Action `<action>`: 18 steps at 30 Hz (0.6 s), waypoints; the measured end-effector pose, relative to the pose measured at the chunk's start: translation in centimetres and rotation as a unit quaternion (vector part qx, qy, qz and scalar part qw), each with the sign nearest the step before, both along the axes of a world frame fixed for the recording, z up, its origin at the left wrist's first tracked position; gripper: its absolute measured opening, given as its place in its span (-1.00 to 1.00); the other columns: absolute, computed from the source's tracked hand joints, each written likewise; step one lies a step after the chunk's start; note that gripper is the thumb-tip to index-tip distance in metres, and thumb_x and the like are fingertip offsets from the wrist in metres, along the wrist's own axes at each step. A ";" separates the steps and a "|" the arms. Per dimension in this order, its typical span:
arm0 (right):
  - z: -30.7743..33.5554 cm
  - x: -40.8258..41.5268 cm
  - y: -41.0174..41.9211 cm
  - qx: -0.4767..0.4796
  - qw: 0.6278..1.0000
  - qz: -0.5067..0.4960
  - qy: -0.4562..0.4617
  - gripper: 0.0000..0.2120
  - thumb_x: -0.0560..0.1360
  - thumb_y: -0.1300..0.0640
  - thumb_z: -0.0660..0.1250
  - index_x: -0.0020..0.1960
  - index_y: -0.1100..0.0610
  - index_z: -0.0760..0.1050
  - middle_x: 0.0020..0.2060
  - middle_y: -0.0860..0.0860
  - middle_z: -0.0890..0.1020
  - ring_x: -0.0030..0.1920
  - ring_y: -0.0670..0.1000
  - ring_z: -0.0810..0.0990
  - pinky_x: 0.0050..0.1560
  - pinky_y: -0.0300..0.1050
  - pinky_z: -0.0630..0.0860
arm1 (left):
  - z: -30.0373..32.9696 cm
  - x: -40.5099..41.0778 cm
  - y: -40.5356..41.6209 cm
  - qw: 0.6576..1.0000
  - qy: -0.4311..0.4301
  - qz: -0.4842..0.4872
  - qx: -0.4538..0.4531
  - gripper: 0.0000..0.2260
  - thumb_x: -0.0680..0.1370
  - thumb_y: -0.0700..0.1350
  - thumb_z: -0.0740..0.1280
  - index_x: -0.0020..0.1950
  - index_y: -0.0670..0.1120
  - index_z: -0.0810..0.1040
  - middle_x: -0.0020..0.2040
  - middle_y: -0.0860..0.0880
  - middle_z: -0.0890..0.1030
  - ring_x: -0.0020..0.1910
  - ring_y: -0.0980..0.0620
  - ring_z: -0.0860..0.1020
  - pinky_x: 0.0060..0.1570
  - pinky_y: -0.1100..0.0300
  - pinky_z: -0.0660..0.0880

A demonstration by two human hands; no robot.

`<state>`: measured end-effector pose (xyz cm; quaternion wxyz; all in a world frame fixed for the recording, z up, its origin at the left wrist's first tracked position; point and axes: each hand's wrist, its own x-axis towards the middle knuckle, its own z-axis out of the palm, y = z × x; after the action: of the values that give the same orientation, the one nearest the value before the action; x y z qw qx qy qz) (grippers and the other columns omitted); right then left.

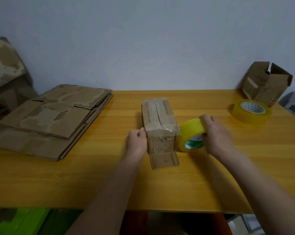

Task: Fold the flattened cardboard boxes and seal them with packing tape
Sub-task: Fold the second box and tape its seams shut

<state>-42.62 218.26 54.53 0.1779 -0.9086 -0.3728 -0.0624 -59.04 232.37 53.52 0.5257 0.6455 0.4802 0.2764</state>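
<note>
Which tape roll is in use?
The tape roll standing on edge beside the box, gripped by the right hand. The other roll lies flat, untouched.

Plain pale grey-blue wall (143, 39) behind, unmarked, evenly and dimly lit. Orange-yellow wood-grain table (211, 184) set flush against it. Bright green item (24, 221) below the near left edge; dark under the table.

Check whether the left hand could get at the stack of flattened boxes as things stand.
Probably yes: the left hand only rests against the box, and bare table lies between it and the stack of flattened boxes.
</note>
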 end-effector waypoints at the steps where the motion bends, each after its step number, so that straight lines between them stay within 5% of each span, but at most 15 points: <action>1: 0.0 -0.1 -0.1 -0.002 1.000 0.001 0.006 -0.54 0.47 0.34 0.28 0.30 0.07 0.29 0.11 0.13 0.42 0.03 0.22 0.46 -0.23 -0.02 0.29 | 0.2 0.2 0.2 1.000 0.024 -0.007 -0.005 -0.70 0.67 0.00 0.11 -0.17 -0.08 0.48 -0.18 -0.10 0.54 -0.28 0.02 0.48 -0.28 0.12 0.41; 3: 0.2 -0.3 -0.3 -0.004 1.000 -0.003 0.023 -0.56 0.46 0.33 0.28 0.29 0.08 0.29 0.12 0.13 0.41 0.05 0.22 0.45 -0.22 -0.01 0.32 | 0.6 0.4 0.9 0.997 0.078 -0.004 -0.026 -0.65 0.64 0.07 0.17 0.22 -0.19 0.46 0.17 -0.23 0.51 0.08 -0.14 0.53 0.02 -0.02 0.48; 5: 0.5 -0.4 -0.7 -0.005 0.999 -0.011 0.035 -0.59 0.45 0.33 0.29 0.25 0.10 0.30 0.15 0.13 0.39 0.11 0.21 0.42 -0.16 0.02 0.39 | 1.1 -0.3 1.5 0.986 0.166 0.032 0.005 -0.33 0.54 0.11 0.34 0.51 -0.14 0.15 0.44 -0.19 0.27 0.40 -0.18 0.28 0.34 -0.06 0.31; 6: 0.6 -0.6 -0.8 -0.005 0.999 -0.009 0.036 -0.60 0.45 0.32 0.29 0.24 0.11 0.30 0.17 0.12 0.37 0.14 0.20 0.40 -0.13 0.04 0.42 | 1.2 -0.8 1.4 0.983 0.168 0.053 0.060 -0.29 0.51 0.07 0.40 0.53 -0.09 0.11 0.46 -0.15 0.24 0.42 -0.14 0.23 0.35 -0.03 0.29; 10: 0.8 -2.0 -0.5 -0.007 0.998 0.036 0.052 -0.62 0.45 0.28 0.29 0.22 0.11 0.30 0.15 0.08 0.39 0.16 0.17 0.41 -0.05 0.05 0.43 | 1.8 -1.5 0.0 0.946 0.088 -0.004 0.313 -0.69 0.59 -0.20 0.23 0.31 0.01 0.49 0.28 0.02 0.51 0.13 0.10 0.47 0.07 0.26 0.42; 15: 1.5 -3.1 0.0 -0.017 0.982 0.121 0.147 -0.57 0.49 0.13 0.34 0.29 0.03 0.27 0.11 0.06 0.49 0.08 0.11 0.49 0.00 0.06 0.47 | 3.0 -0.4 0.5 0.827 0.352 -0.124 0.421 -0.51 0.65 0.13 -0.01 0.46 -0.11 0.34 0.48 -0.08 0.33 0.46 -0.08 0.24 0.48 -0.09 0.09; 18: 2.0 -3.4 0.1 -0.001 0.961 0.165 0.220 -0.54 0.44 0.00 0.43 0.24 -0.03 0.30 0.01 -0.03 0.53 0.00 0.04 0.51 -0.02 0.01 0.49 | 3.7 0.9 1.7 0.824 0.378 -0.169 0.388 -0.32 0.60 0.30 -0.12 0.57 -0.11 0.10 0.57 -0.10 0.16 0.54 -0.07 0.11 0.52 -0.06 -0.13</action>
<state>-45.98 218.31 56.50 0.2627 -0.8257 -0.4694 0.1696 -58.09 234.09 57.25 0.0484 0.9212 0.3776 0.0810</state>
